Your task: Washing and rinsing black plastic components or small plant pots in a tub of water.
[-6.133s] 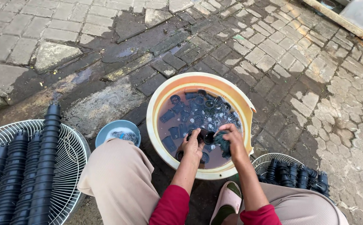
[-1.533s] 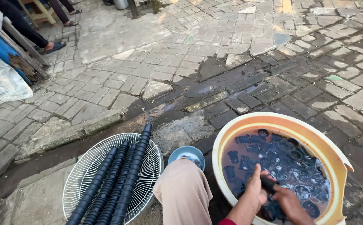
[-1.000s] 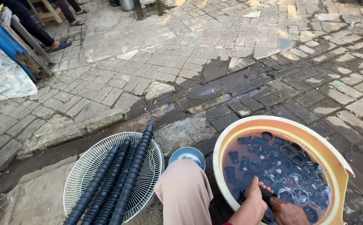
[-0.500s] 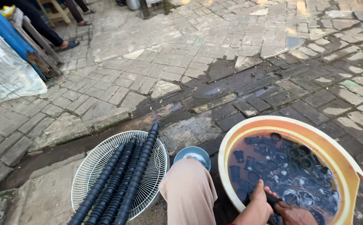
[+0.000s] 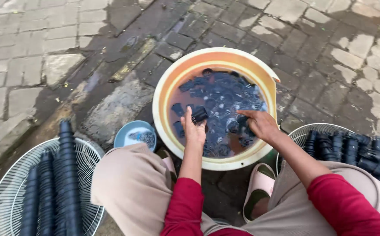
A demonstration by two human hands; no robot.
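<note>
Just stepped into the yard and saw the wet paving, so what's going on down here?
A person squats over an orange-rimmed plastic basin of brownish water full of small black plastic pots. The left hand holds one small black pot just above the water; the right hand reaches into the soaking pots. Stacked black pots lie on a white wire fan guard to the left, more on another wire guard to the right. A small blue bowl sits beside the basin.

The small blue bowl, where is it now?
In the head view, the small blue bowl sits on the ground left of the orange basin, by the person's left knee.
</note>
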